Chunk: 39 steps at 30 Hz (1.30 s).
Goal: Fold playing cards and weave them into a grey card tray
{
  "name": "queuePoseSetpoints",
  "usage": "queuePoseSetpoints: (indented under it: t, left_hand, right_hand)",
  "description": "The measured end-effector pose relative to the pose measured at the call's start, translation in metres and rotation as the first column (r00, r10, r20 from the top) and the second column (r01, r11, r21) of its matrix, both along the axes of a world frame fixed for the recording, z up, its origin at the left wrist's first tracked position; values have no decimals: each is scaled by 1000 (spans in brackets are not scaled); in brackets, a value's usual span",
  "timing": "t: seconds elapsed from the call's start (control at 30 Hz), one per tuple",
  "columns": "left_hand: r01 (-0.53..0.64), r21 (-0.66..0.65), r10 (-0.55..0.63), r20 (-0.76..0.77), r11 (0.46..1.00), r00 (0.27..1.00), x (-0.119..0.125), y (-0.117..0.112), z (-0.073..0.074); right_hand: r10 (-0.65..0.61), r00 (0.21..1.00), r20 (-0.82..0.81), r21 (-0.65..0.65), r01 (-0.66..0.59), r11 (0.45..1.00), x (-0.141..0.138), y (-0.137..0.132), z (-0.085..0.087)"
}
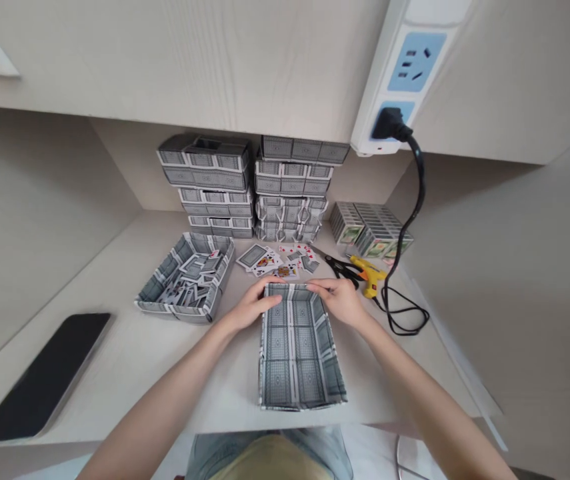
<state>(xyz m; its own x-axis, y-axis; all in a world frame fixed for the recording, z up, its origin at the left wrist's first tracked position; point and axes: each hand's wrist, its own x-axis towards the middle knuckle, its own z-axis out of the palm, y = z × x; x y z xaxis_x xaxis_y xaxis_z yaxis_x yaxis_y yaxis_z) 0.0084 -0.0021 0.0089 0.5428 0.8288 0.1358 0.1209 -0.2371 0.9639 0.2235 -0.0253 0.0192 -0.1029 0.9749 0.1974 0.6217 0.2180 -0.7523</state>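
Note:
A box made of playing cards [292, 353], open at the top with grey patterned card backs inside, lies on the desk in front of me. My left hand [257, 303] grips its far left corner, thumb over the wall and fingers outside. At the far right corner, my right hand [339, 300] pinches the rim of the same box. Just beyond the box lie loose playing cards [269, 260], some face up. Black scissors [339, 265] and a yellow hot glue gun [369, 275] rest past my right hand.
Left stands another card box [215, 307] holding loose cards. Card boxes are stacked [217, 180] at the back, with card decks [375, 230] to their right. A black phone-like slab [45, 373] lies front left. A black cord [419, 180] hangs from the power strip [389, 80].

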Motion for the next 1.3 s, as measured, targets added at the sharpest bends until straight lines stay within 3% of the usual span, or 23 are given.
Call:
queuePoseSetpoints:
  t: [0.17, 0.27, 0.4, 0.5, 0.6, 0.8, 0.9, 1.07, 1.3]
  left_hand:
    - [-7, 57, 8, -14, 998, 1000, 1, 0, 1]
    - [41, 14, -41, 58, 999, 997, -3, -4, 4]
    - [132, -16, -128, 166, 991, 978, -7, -7, 3]
    - [109, -43, -100, 172, 993, 980, -8, -5, -4]
    - [49, -130, -34, 120, 990, 992, -8, -1, -13]
    - [47, -389, 1, 122, 920, 993, -11, 11, -21]
    - [17, -395, 37, 130, 919, 991, -12, 20, -23]
    - [160, -406, 1, 369, 900, 929, -10, 28, -26]
    - [202, -428, 11, 445, 881, 896, -8, 27, -25]
  right_hand:
    - [106, 984, 140, -17, -104, 994, -1, 5, 16]
    - [87, 978, 188, 129, -113, 985, -15, 16, 37]
    - [243, 921, 305, 241, -322, 916, -58, 46, 66]
    - [365, 812, 455, 235, -505, 830, -102, 73, 79]
    - [430, 666, 609, 143, -625, 767, -147, 94, 79]
    - [407, 545, 733, -57, -548, 835, -203, 111, 73]
    - [427, 496, 756, -145, -509, 849, -211, 116, 73]
    - [369, 469, 802, -113, -488, 865, -212, 123, 64]
    - [364, 510, 779, -66, -511, 857, -204, 130, 56]
